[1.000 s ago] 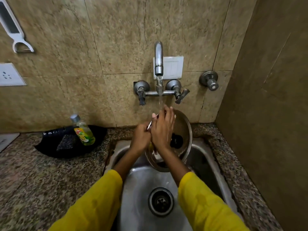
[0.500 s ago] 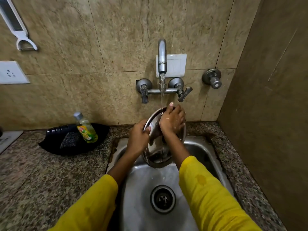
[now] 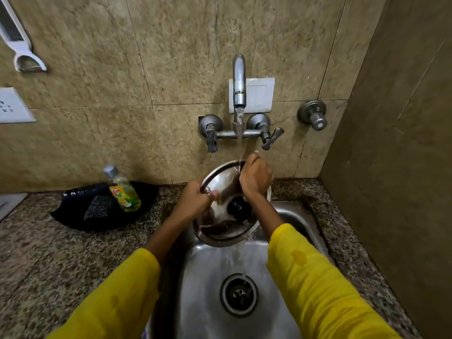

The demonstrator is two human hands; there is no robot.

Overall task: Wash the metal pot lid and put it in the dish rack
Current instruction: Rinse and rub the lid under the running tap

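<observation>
The round metal pot lid (image 3: 221, 231) with a black knob (image 3: 239, 208) is held tilted over the steel sink (image 3: 208, 277), knob side facing me. My left hand (image 3: 195, 203) grips its left rim. At the lid's upper right, my right hand (image 3: 255, 176) is closed over the top rim. Water from the tap (image 3: 239, 80) falls onto the lid beside that hand and runs off into the sink. No dish rack is in view.
A dish soap bottle (image 3: 123, 190) leans on a black tray (image 3: 73, 211) holding a scrub pad (image 3: 99, 207), left of the sink on the granite counter (image 3: 61, 260). A tiled side wall (image 3: 391, 167) stands close on the right. The drain (image 3: 238, 293) lies below the lid.
The lid has turned so its black knob faces me again. My right hand slid from the lid's face up to its top rim. My left hand still holds the left rim.
</observation>
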